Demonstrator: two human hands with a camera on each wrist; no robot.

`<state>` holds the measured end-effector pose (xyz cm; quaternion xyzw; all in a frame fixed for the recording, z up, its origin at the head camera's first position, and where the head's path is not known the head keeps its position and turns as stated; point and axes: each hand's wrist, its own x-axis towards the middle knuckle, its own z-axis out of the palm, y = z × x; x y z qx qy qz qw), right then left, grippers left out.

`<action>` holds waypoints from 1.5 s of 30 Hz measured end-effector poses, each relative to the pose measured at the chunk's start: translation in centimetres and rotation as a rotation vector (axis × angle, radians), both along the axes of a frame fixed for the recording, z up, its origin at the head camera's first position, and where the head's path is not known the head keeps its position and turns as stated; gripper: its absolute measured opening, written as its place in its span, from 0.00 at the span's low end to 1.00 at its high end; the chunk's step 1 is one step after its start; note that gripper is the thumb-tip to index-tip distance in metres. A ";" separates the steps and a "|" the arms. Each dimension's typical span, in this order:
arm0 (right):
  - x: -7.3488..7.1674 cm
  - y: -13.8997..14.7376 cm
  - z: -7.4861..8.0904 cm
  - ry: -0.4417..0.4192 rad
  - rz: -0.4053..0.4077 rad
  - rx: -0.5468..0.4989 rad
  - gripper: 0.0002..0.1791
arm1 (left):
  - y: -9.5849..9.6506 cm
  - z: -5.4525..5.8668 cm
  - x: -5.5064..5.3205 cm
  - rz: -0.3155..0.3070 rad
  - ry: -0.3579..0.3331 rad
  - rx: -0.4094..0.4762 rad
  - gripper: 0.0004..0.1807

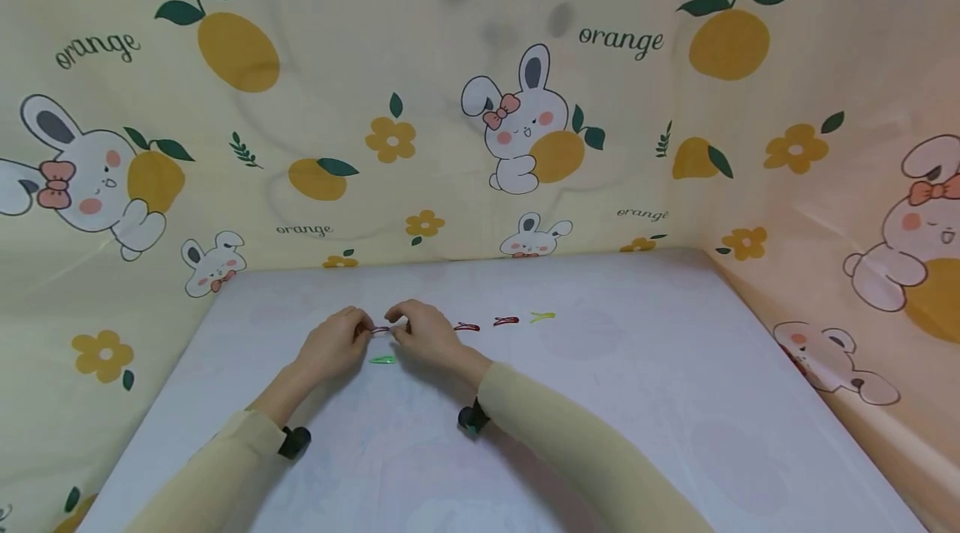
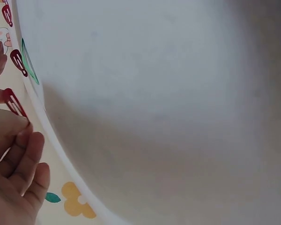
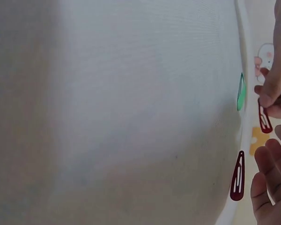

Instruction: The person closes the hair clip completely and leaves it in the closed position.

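Note:
My left hand (image 1: 333, 341) pinches a dark red snap hair clip (image 2: 16, 104) by one end between thumb and finger. Just right of the clip is my right hand (image 1: 429, 337), its fingers loosely bent and apart from the clip's free end in the right wrist view. On the white tabletop, nearer me than the hands, lies a green hair clip (image 1: 382, 360). A red hair clip (image 1: 467, 327) lies just beyond the right hand, and a second red hair clip (image 1: 506, 321) is farther right. The yellow hair clip (image 1: 542, 316) ends that row, its prongs spread.
The white table (image 1: 600, 433) reaches forward to a cloth backdrop (image 1: 450, 117) printed with rabbits and oranges. This cloth also hangs along both sides. A black wrist camera (image 1: 472, 418) sits at the right cuff, and another black camera (image 1: 295, 441) is at the left cuff.

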<state>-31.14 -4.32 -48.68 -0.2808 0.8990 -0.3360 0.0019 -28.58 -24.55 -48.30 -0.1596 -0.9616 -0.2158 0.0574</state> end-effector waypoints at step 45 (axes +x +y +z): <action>3.1 4.4 2.7 0.120 -0.064 -0.453 0.08 | 4.9 1.3 1.9 -0.122 0.619 0.332 0.13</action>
